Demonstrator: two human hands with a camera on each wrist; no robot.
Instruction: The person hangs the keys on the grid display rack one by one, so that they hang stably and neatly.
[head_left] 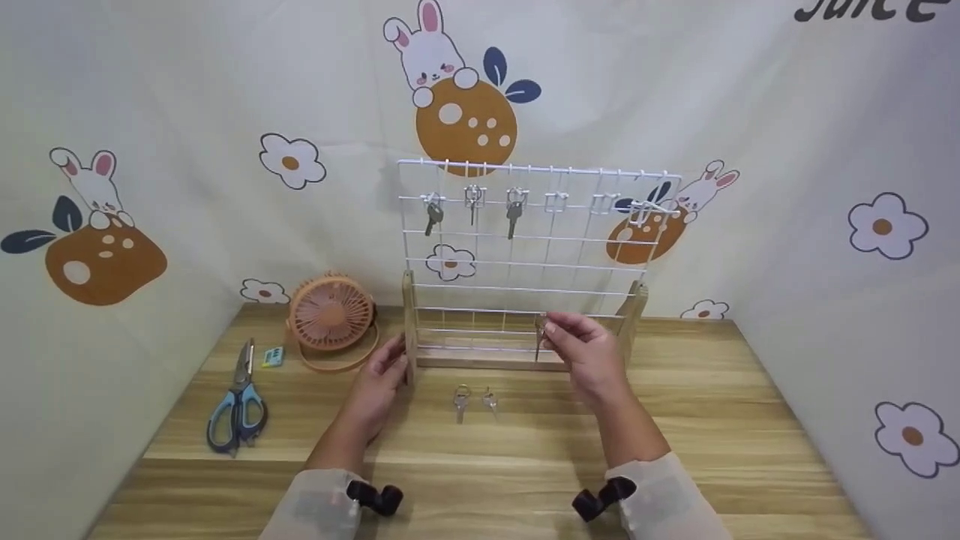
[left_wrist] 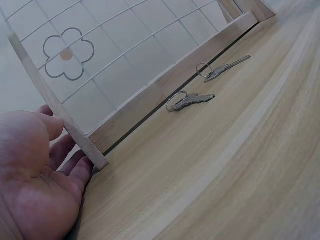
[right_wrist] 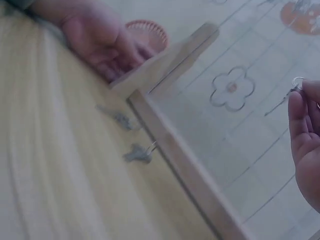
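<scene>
My right hand (head_left: 596, 360) pinches a key (head_left: 538, 343) by its ring end between thumb and fingers, in front of the lower wires of a white grid rack (head_left: 487, 361) with a wooden base. In the right wrist view the key (right_wrist: 279, 106) points down and away from the fingertips. My left hand (head_left: 381, 384) grips the rack's left wooden leg (left_wrist: 55, 102), thumb on one side and fingers on the other. Two keys with rings, one (head_left: 461, 406) and another (head_left: 490, 402), lie on the table before the base. Three keys hang from the rack's upper hooks, one being the leftmost key (head_left: 433, 217).
Further white hooks (head_left: 556, 201) line the rack's upper row on the right. Left of the rack stand an orange fan (head_left: 331, 313), a small teal-and-white item (head_left: 274, 356) and scissors (head_left: 238, 409) with blue-and-black handles. A printed cloth (head_left: 337, 90) hangs behind the wooden table (head_left: 735, 420).
</scene>
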